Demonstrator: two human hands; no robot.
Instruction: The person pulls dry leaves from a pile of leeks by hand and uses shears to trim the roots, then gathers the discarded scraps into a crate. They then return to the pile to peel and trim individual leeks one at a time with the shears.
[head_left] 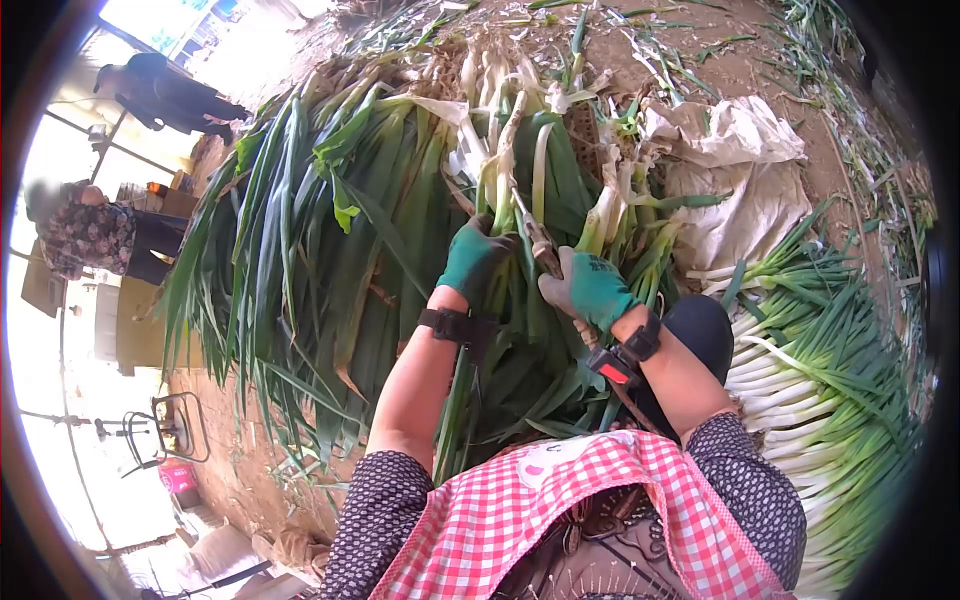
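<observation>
My left hand (475, 260), in a green and grey glove, is closed around a large green onion (505, 165), whose pale root end points away from me. My right hand (590, 288), gloved the same way, grips an air blow gun (541, 245) with a thin metal nozzle directed along the stalk. A hose (640, 412) runs from the tool back toward my body. Under and beside my hands lies a big heap of untrimmed green onions (370, 220), roots at the far side and leaves toward me. My fingertips are partly hidden.
Cleaned green onions (800, 400) with white stems lie stacked at the right. A pale cloth sack (745, 190) lies beyond them. Leaf scraps litter the dirt floor (720, 35). Two other people (110, 230) are at the left, near a metal-framed stand (180, 430).
</observation>
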